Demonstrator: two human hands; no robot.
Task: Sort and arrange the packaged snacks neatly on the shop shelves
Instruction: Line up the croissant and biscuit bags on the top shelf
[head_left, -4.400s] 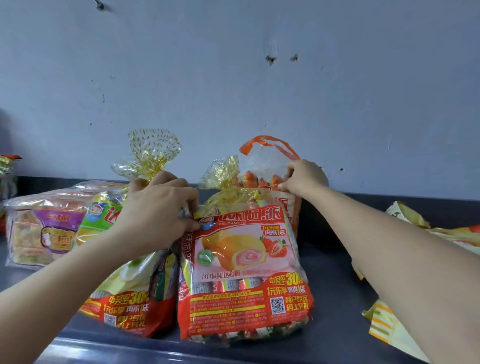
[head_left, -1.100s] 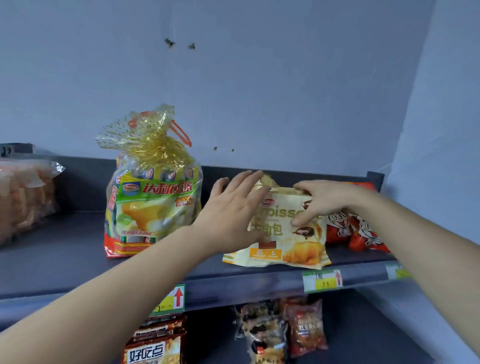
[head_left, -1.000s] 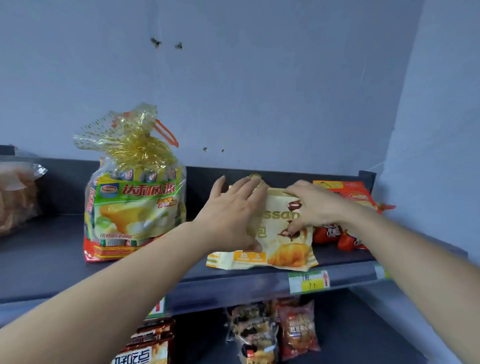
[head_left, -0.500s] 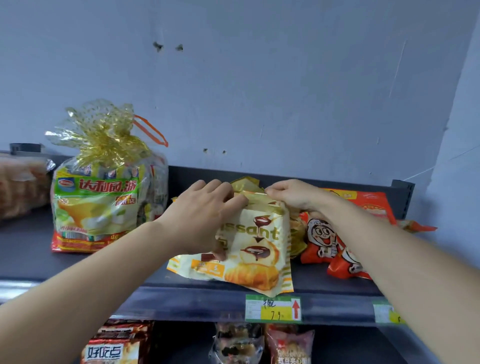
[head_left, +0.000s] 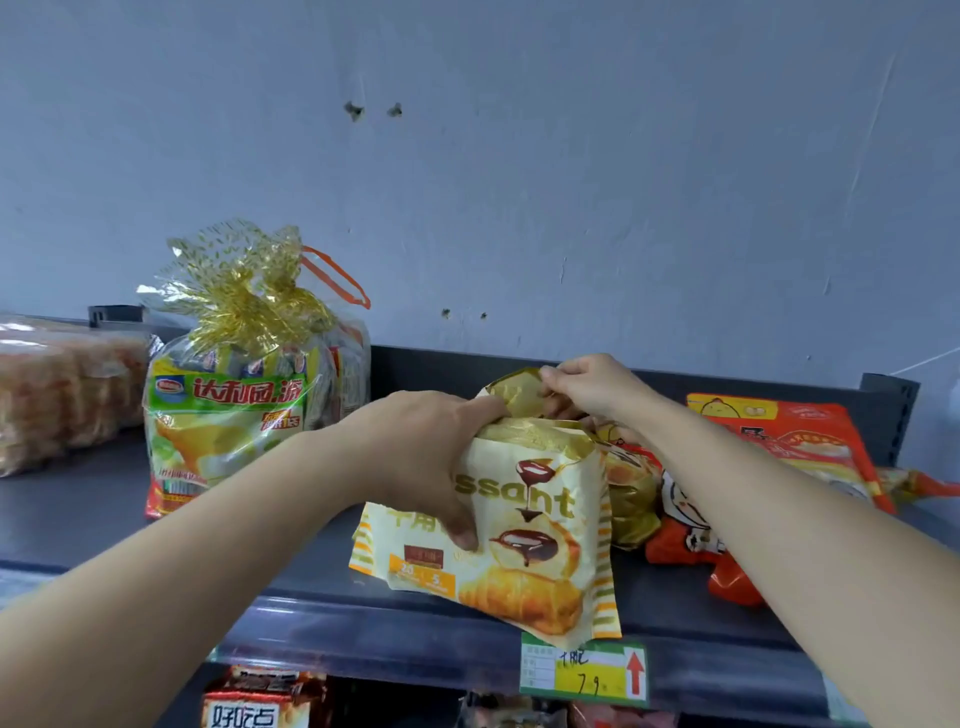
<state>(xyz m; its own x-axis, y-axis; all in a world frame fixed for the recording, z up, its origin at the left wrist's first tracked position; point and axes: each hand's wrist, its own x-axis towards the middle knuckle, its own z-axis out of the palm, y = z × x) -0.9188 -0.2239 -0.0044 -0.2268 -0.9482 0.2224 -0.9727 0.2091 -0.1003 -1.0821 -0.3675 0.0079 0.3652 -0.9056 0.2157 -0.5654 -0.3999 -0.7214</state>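
A cream and gold croissant bag stands tilted on the dark grey shelf, its lower edge hanging over the front lip. My left hand grips its upper left side, thumb across the front. Behind it, my right hand pinches the gold top flap of a second croissant bag, mostly hidden. A green and red pie bag tied with gold cellophane stands to the left.
Orange cartoon snack packs and a flat red and yellow pack lie on the right. Wrapped bread sits at far left. A price tag hangs on the shelf's front edge; more snacks fill the lower shelf.
Both hands left the pie bags and moved right to the croissant bags. The front bag was lifted from lying flat to nearly upright, and my right hand shifted to the bag behind.
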